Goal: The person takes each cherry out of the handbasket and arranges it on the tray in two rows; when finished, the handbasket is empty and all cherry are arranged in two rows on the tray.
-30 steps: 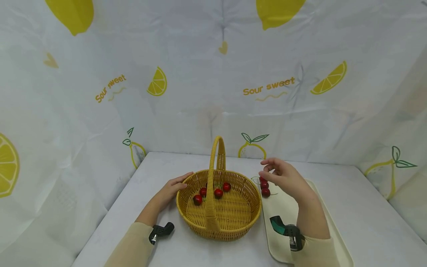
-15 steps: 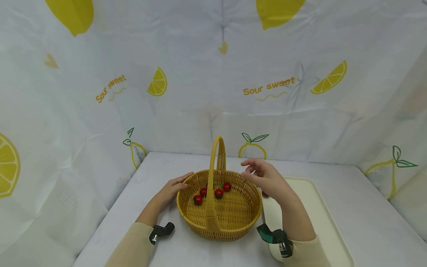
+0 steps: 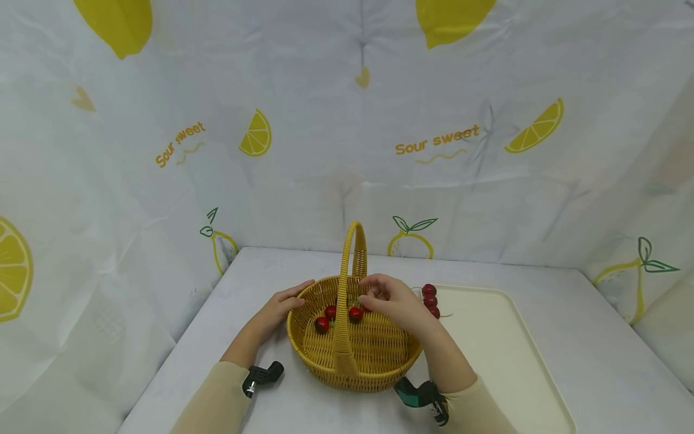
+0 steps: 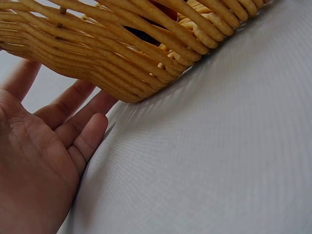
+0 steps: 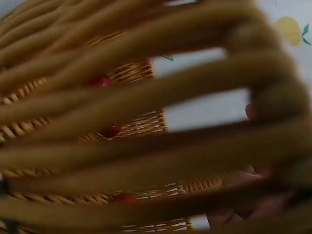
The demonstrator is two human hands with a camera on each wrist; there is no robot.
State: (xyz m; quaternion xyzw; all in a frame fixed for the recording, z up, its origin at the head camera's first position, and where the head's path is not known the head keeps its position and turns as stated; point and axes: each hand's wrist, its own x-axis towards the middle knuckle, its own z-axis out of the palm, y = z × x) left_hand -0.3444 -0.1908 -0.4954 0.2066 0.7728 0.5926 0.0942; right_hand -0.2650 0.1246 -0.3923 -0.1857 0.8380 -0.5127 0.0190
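A round yellow wicker basket (image 3: 382, 375) with a tall arched handle (image 3: 343, 325) stands on the white table. Several red cherries lie inside, among them a cherry (image 3: 322, 325) near the left wall. My left hand (image 3: 278, 307) rests against the basket's left side, thumb at the rim; in the left wrist view its fingers (image 4: 66, 105) stretch along the outside weave. My right hand (image 3: 398, 304) reaches over the right rim into the basket, fingers bent, with a red cherry (image 3: 367, 307) right at the fingertips. I cannot tell whether it holds that cherry.
A cream tray (image 3: 488, 337) lies to the right of the basket, with several cherries (image 3: 430, 300) in a row along its left edge. Behind the table hangs a white curtain (image 3: 325, 150) with lemon prints. Basket weave covers much of the right wrist view.
My right hand has moved left from over the tray's cherries, across the rim, and down into the basket. The left hand and the basket have stayed in place.
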